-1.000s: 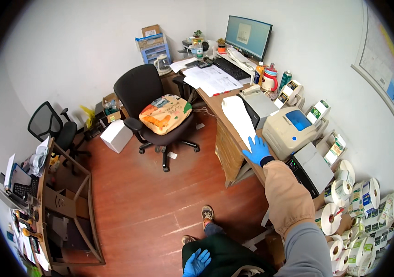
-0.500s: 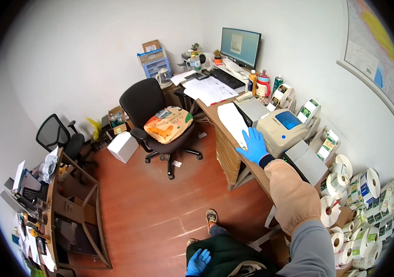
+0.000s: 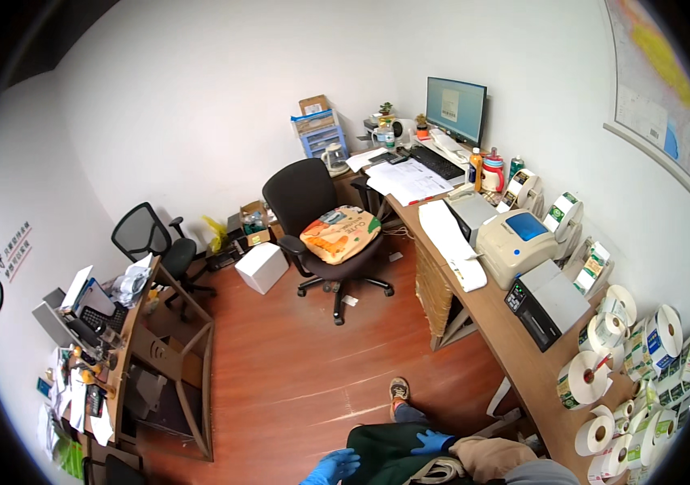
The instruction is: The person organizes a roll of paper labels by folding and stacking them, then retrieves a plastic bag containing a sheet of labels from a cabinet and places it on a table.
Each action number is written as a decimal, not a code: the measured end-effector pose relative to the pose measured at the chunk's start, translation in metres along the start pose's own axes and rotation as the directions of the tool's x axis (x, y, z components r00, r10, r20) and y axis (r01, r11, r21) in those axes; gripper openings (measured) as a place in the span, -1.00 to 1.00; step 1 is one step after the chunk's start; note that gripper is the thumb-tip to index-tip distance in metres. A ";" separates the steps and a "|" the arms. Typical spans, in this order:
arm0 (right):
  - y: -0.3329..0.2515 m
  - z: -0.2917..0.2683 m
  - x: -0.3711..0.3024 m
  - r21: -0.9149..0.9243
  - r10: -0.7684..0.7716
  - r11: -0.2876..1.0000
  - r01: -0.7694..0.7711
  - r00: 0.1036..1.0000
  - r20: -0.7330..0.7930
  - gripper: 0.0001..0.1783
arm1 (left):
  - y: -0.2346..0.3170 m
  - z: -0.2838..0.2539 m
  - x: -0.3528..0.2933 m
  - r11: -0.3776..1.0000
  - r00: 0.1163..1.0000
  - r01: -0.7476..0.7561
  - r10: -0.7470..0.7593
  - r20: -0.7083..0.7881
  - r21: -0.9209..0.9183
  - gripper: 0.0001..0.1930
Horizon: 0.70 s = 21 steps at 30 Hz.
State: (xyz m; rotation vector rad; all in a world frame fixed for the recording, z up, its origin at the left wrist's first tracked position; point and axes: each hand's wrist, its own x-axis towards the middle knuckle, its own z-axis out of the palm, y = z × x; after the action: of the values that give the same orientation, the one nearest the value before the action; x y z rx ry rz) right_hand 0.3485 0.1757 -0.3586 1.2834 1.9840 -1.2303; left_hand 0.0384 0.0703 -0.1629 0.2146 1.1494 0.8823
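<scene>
In front of my body, at the lower edge, are both hands in blue gloves. My left hand (image 3: 335,467) has its fingers stretched out beside the dark green apron (image 3: 381,453), with nothing in it. Against the apron's front rests my right hand (image 3: 432,442), fingers apart and holding nothing. The desk (image 3: 486,311) runs along the right, beyond my right hand. On it stand a beige label printer (image 3: 516,249) with a blue window and a grey and black printer (image 3: 543,303). A strip of white paper (image 3: 452,242) lies along the desk's edge beside them.
Label rolls (image 3: 583,380) crowd the desk's near right end. A monitor (image 3: 456,109), papers and bottles occupy its far end. A black office chair (image 3: 300,194) with a cushion stands mid-floor near a white box (image 3: 262,267). Another cluttered desk (image 3: 131,339) is at left.
My right hand has drawn back from beside the beige printer to the apron. My left hand stays low by my body. The view has turned, so the room appears further right.
</scene>
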 end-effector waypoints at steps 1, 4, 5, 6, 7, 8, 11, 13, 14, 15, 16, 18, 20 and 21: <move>0.012 -0.001 0.010 0.009 -0.043 0.999 0.043 0.999 0.012 0.12 | 0.000 -0.001 -0.014 0.998 0.998 0.034 -0.031 0.049 -0.060 -0.75; 0.041 0.005 0.024 0.035 -0.091 0.995 0.090 0.995 0.031 0.08 | -0.006 -0.001 -0.071 0.982 0.970 0.117 -0.081 0.228 -0.150 -0.63; 0.035 0.002 0.022 0.020 -0.073 0.997 0.073 0.997 0.019 0.06 | -0.006 0.012 -0.106 0.987 0.955 0.096 -0.054 0.292 -0.133 -0.51; 0.031 0.003 0.020 0.033 -0.061 0.998 0.061 0.998 -0.016 0.06 | 0.008 0.043 -0.144 0.995 0.970 0.064 -0.044 0.238 -0.078 -0.56; 0.018 -0.001 0.016 0.025 -0.083 0.996 0.083 0.996 -0.028 0.04 | 0.011 0.061 -0.167 0.991 0.981 0.064 -0.041 0.188 -0.116 -0.57; 0.017 -0.001 0.018 0.018 -0.093 0.995 0.094 0.994 -0.049 0.03 | 0.011 0.077 -0.181 0.986 0.987 0.072 -0.048 0.156 -0.150 -0.58; 0.030 0.000 0.019 0.034 -0.108 0.993 0.112 0.989 -0.102 0.01 | 0.013 0.112 -0.201 0.982 0.970 -0.010 0.055 0.236 -0.190 -0.59; 0.033 0.003 0.019 0.049 -0.103 0.993 0.111 0.983 -0.151 -0.03 | -0.007 0.099 -0.190 0.987 0.952 -0.050 0.093 0.292 -0.151 -0.58; 0.031 0.002 0.015 0.043 -0.106 0.992 0.115 0.977 -0.183 -0.09 | -0.031 0.074 -0.161 0.993 0.951 -0.034 0.067 0.302 -0.115 -0.57; 0.028 0.000 0.013 0.036 -0.111 0.992 0.122 0.970 -0.215 -0.14 | -0.063 0.049 -0.142 0.997 0.950 -0.020 0.043 0.310 -0.078 -0.56; 0.036 -0.002 0.008 0.042 -0.122 0.990 0.138 0.955 -0.270 -0.22 | -0.052 0.062 -0.159 0.987 0.947 -0.158 0.148 0.285 0.011 -0.65; 0.055 0.004 0.004 0.083 -0.149 0.977 0.195 0.911 -0.384 -0.38 | -0.018 0.083 -0.181 0.994 0.983 0.041 -0.021 0.180 -0.106 -0.74; 0.075 0.012 -0.007 0.146 -0.128 0.965 0.216 0.880 -0.457 -0.58 | -0.021 0.077 -0.171 0.990 0.962 0.066 -0.030 0.270 -0.126 -0.68; 0.075 0.013 -0.008 0.193 -0.120 0.954 0.231 0.880 -0.460 -0.62 | -0.018 0.074 -0.170 0.981 0.968 0.176 -0.157 0.197 -0.083 -0.67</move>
State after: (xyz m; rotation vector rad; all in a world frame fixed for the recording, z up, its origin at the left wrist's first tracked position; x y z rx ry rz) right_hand 0.4175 0.1720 -0.3908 1.6556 2.3715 -1.3979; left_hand 0.0897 -0.0408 -0.0223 0.1155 0.9287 0.7512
